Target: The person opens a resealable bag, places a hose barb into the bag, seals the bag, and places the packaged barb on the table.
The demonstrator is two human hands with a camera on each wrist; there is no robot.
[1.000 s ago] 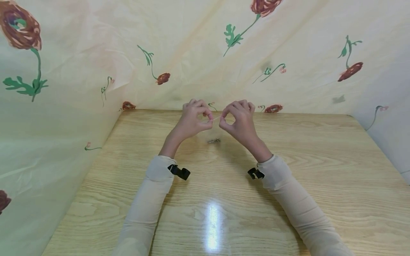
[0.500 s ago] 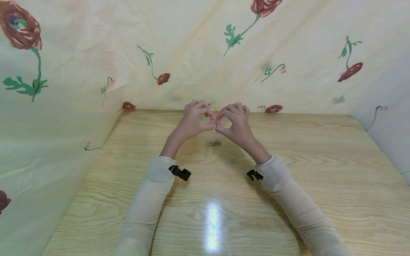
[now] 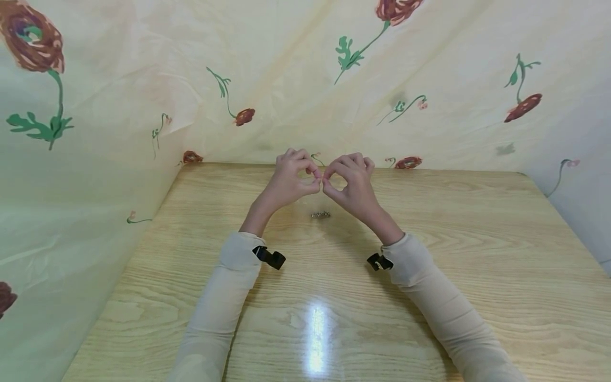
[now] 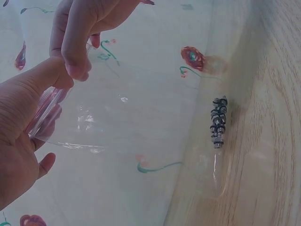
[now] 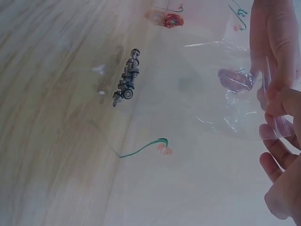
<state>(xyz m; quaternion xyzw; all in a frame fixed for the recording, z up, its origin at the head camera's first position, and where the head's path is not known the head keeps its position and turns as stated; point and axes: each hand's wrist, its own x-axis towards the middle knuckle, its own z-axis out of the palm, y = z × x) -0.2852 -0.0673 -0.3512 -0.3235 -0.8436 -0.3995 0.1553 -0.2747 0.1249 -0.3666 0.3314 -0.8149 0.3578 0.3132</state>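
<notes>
Both hands hold a clear plastic zip bag (image 4: 131, 113) by its top edge, above the far part of the table. My left hand (image 3: 288, 178) pinches the edge between thumb and forefinger. With the same kind of pinch, my right hand (image 3: 355, 183) grips it close beside the left, fingertips nearly touching. Small metal pieces with dark rings (image 5: 127, 75), like bolts or screws with washers, lie in a row along the bag's bottom. In the head view the bag itself hardly shows; only the metal pieces (image 3: 320, 215) stand out below the hands.
The light wood-grain table (image 3: 315, 286) spreads under both arms. A flower-printed cloth (image 3: 296, 69) hangs behind its far edge and along the sides. Black straps (image 3: 269, 257) with small devices sit on both sleeves.
A second ago the hands were slightly apart with a strip of the bag's edge between them. The right hand has moved left to meet the left hand; since then both have hardly moved.
</notes>
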